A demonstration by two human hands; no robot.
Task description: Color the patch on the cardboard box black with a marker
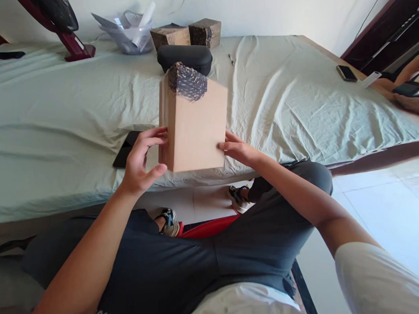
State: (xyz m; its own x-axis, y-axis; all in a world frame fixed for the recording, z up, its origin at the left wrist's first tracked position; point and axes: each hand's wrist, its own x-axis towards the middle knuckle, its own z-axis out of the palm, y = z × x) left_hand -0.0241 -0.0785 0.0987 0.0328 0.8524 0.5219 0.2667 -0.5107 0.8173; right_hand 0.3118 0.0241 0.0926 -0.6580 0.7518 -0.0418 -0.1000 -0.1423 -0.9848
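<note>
A tan cardboard box with a dark scribbled pattern over its top corner is tilted up at the front edge of the bed, between my two hands. My left hand holds its left side, fingertips against the cardboard and thumb spread near the lower corner. On the opposite side, my right hand grips the right edge, with the thumb on the face toward me. Just behind the box lies a black hard case. Partly covered by my left hand, a black phone lies on the sheet.
A pale green sheet covers the bed. Along the wall are two patterned cardboard boxes, a clear plastic container and a dark red fan. A pen lies behind. At right, another person's hand holds a dark device near a phone.
</note>
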